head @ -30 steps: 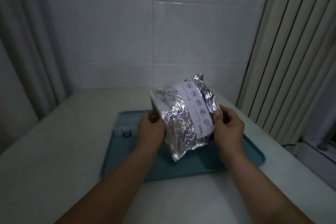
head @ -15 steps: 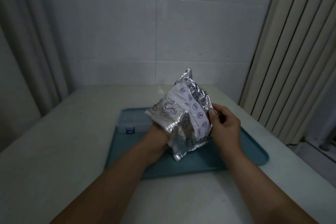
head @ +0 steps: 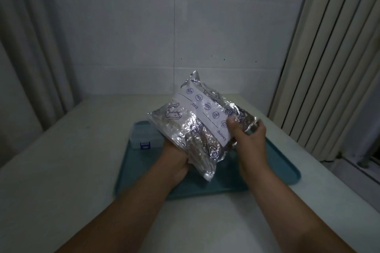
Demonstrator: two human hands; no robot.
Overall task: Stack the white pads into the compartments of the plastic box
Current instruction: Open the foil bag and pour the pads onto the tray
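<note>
The right hand (head: 247, 141) pinches the right edge of a crinkled foil bag (head: 197, 127) (its white label band faces up), thumb on top. The left hand (head: 175, 154) supports the bag from beneath; its fingers are hidden, so I cannot tell their grip. Behind, left of centre, the plastic box (head: 144, 136) sits on a teal tray (head: 281, 162).

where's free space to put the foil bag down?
Bare tray floor right of the right hand, and white table left of the tray. Crowded: tray's far-left corner holds the plastic box; both hands hold the foil bag over mid-tray.
</note>
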